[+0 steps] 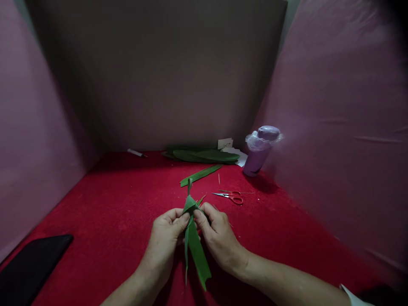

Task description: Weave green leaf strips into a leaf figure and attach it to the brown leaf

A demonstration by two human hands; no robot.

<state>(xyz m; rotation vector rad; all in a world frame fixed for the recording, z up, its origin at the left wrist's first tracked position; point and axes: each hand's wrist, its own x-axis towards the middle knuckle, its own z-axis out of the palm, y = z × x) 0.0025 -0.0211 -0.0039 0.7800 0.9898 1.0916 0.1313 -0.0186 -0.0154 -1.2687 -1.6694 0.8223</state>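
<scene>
You had a broad lane over the red cloth to the left of your left hand, hemmed by the black flat object near you and the left pink wall. Straight ahead, beyond your folded leaf, the loose leaf strip and then the leaf pile obstructed a low reach. The scissors lay ahead of your right hand; between them and the right pink wall you could pass, until the purple cup narrowed the far corner.
</scene>
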